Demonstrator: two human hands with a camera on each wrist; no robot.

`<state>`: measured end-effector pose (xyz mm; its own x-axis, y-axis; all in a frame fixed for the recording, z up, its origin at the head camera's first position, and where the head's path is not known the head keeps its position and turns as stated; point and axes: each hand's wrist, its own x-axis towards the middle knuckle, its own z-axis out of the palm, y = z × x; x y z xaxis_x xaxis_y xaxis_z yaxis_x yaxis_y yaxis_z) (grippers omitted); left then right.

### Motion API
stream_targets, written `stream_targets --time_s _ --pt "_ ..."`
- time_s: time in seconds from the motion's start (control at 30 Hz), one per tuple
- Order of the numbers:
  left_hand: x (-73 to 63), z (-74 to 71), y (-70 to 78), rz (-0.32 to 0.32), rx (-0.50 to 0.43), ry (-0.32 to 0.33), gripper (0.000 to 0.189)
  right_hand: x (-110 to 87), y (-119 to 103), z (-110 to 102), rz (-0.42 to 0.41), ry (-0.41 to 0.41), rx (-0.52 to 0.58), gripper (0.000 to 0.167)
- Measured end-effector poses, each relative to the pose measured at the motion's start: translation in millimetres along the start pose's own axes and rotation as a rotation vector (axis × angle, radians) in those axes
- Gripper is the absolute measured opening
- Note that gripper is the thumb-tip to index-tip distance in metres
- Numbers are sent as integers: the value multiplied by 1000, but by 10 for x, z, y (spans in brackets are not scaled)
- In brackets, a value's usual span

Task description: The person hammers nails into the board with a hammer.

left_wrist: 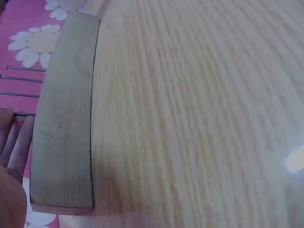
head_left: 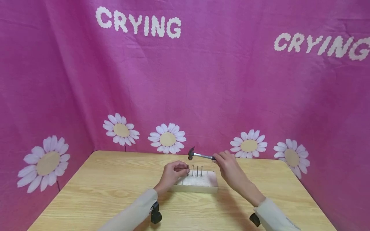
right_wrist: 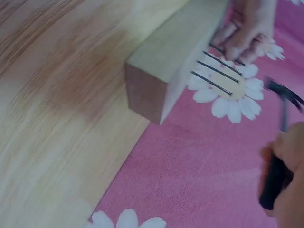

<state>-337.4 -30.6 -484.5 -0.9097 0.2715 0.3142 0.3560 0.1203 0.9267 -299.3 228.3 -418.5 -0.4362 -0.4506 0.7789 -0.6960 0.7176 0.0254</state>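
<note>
My right hand grips the black handle of a claw hammer. The hammer's dark head is raised in the air, above the left end of a row of nails. Between finger and thumb, my left hand pinches the leftmost nail, which stands on a wooden block. Three more nails stand upright in that block, to the right of the pinched one. In the right wrist view the hammer head is apart from all the nails, and the fingertips partly cover the held nail.
The block lies on a light wood-grain table. Pink cloth with white daisies and lettering hangs behind the table and at both sides. A dark wrist device sits by the left sleeve, another by the right.
</note>
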Motion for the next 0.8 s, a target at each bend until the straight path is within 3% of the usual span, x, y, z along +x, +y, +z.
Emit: stream_targets --time_s 0.1,0.3,0.5,0.7,0.8 --pt "-5 5 -18 4 18 -10 20 6 13 -3 26 97 87 23" --pt "19 1 -40 35 48 -8 15 -7 -19 19 -6 -29 29 14" --pt "24 11 -63 27 56 -11 15 9 -37 -12 73 104 108 22" --pt "29 3 -24 51 74 0 14 -20 -83 18 37 -33 30 14" --pt "27 -8 -3 60 83 1 12 -9 -94 32 78 35 61 16"
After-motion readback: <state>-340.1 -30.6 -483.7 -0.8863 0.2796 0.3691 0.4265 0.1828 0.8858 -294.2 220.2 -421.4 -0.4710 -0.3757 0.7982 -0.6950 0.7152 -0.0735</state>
